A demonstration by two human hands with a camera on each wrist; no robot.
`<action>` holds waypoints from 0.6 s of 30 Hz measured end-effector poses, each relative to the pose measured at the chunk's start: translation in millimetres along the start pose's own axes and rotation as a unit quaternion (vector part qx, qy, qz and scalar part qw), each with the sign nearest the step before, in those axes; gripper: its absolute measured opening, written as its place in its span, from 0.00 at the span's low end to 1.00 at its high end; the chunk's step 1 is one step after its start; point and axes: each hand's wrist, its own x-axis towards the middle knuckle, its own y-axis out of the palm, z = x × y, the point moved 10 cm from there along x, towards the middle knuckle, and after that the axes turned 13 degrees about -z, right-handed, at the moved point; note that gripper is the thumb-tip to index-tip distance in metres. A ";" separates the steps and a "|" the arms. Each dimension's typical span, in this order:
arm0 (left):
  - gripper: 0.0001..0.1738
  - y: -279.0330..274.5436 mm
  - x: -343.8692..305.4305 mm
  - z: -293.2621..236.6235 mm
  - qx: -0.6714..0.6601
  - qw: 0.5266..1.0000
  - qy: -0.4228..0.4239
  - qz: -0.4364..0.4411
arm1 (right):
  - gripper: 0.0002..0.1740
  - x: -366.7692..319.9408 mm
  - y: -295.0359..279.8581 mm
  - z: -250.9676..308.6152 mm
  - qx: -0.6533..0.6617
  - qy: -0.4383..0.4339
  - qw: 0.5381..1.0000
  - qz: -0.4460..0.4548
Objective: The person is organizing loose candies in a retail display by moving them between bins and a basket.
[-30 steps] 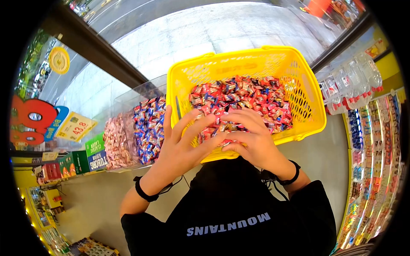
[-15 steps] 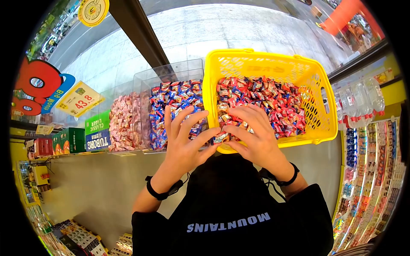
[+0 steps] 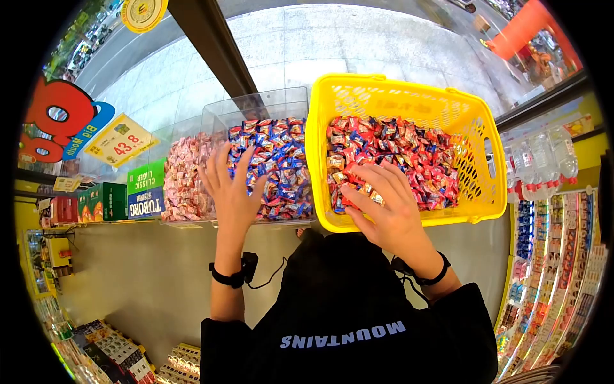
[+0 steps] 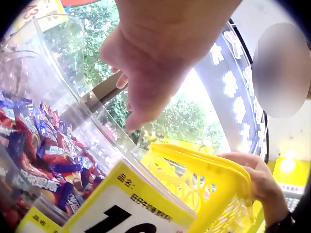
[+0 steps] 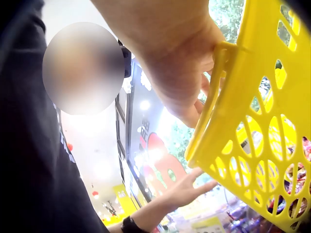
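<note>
In the head view my left hand point(image 3: 231, 192) hovers with spread fingers over the clear bins, between pink-wrapped candies point(image 3: 185, 182) and blue-and-red wrapped candies point(image 3: 278, 160). Nothing shows in its grasp. My right hand point(image 3: 393, 208) is over the near left part of the yellow basket point(image 3: 492, 205), fingers spread and slightly bent above the candies point(image 3: 409, 147) inside. Whether its fingertips touch them cannot be told. The right wrist view shows my right hand point(image 5: 165, 58) beside the basket rim point(image 5: 209, 111), its fingertips partly hidden.
Beer boxes point(image 3: 146, 189) and a price sign point(image 3: 121, 141) stand left of the bins. Water bottles point(image 3: 540, 157) and stocked shelves point(image 3: 556, 256) are at the right. A window post point(image 3: 214, 48) rises behind the bins. A price label point(image 4: 131, 208) fronts the bin.
My left hand has moved left, away from my right hand and the basket, to above the bins. The head view has shifted, so the basket appears farther right. My right hand remains over the basket.
</note>
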 end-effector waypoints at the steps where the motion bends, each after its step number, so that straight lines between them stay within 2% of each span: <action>1: 0.32 4.9 1.9 4.0 0.022 1.000 -0.009 0.005 | 0.26 -0.5 -1.6 -3.5 0.001 0.006 1.000 0.000; 5: 0.31 3.6 5.9 -16.4 -0.026 1.000 -0.009 -0.009 | 0.27 -6.2 -12.9 -15.9 -0.024 0.018 1.000 -0.004; 9: 0.29 -10.6 24.6 -65.4 -0.099 0.995 0.005 -0.005 | 0.24 -14.9 -27.3 -29.1 -0.010 0.031 0.999 -0.009; 12: 0.28 -22.6 43.3 -106.2 -0.120 0.992 0.032 0.032 | 0.21 -21.9 -44.2 -41.6 -0.004 0.044 0.999 -0.022; 18: 0.29 -67.6 96.6 -184.0 -0.126 0.980 0.155 0.025 | 0.19 -43.0 -85.2 -74.6 -0.030 0.064 0.997 -0.036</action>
